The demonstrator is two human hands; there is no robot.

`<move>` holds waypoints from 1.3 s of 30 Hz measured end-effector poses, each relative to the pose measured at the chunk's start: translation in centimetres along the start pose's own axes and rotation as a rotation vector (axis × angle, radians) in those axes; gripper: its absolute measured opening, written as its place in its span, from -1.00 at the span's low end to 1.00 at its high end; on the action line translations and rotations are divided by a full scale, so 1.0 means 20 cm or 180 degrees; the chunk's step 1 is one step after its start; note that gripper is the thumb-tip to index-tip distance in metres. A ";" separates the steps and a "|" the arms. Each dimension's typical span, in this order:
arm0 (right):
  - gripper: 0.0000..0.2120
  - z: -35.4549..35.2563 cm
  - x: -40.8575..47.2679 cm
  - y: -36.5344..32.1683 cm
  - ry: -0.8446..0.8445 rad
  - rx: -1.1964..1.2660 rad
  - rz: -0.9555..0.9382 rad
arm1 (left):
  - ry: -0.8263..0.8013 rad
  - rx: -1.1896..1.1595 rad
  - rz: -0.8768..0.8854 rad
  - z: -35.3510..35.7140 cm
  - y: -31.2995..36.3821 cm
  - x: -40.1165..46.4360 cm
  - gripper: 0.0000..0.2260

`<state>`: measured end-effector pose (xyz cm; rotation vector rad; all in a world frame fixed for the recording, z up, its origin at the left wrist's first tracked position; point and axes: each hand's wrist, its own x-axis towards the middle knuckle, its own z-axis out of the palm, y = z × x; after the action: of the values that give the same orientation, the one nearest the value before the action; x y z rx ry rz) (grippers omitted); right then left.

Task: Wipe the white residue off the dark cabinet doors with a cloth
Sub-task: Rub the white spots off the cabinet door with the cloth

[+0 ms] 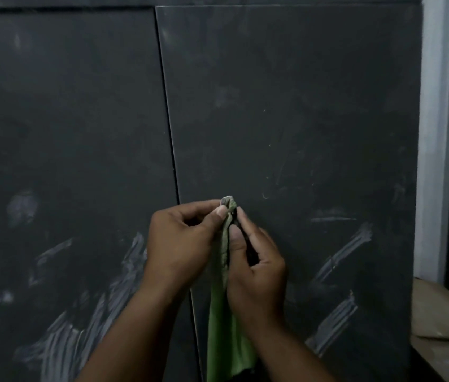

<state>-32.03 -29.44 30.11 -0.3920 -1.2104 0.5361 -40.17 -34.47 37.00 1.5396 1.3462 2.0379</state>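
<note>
Two dark cabinet doors fill the view, the left door (pixel 66 133) and the right door (pixel 300 106), split by a thin vertical seam. White residue streaks (pixel 60 346) smear the lower left door, and more white streaks (pixel 339 257) mark the lower right door. A green cloth (pixel 224 326) hangs down between my hands, its grey-soiled top end bunched. My left hand (pixel 182 246) pinches the cloth's top between thumb and fingers. My right hand (pixel 256 268) grips the cloth just below, thumb against it. Both hands are in front of the seam, held off the doors.
A white frame post (pixel 435 133) runs down the right side of the cabinet. A tan surface with brown paper (pixel 443 321) lies at the lower right. Beyond the post it is dark.
</note>
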 end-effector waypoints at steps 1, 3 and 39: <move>-0.70 0.02 0.00 -0.02 0.0051 0.0114 0.0028 | -0.0034 -0.0004 -0.0016 -0.01 0.01 0.01 -0.90; -0.65 0.04 0.01 -0.05 0.0139 0.0219 0.0018 | -0.0109 0.0056 -0.0026 -0.02 0.03 0.03 -0.92; -0.96 0.07 0.39 0.12 0.0111 -0.1894 -0.1620 | 0.1341 0.3812 0.2441 -0.20 -0.27 0.51 -0.41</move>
<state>-31.82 -22.94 35.21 -0.5644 -1.3634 -0.2811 -49.38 -26.82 38.99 2.4376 2.8186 2.0531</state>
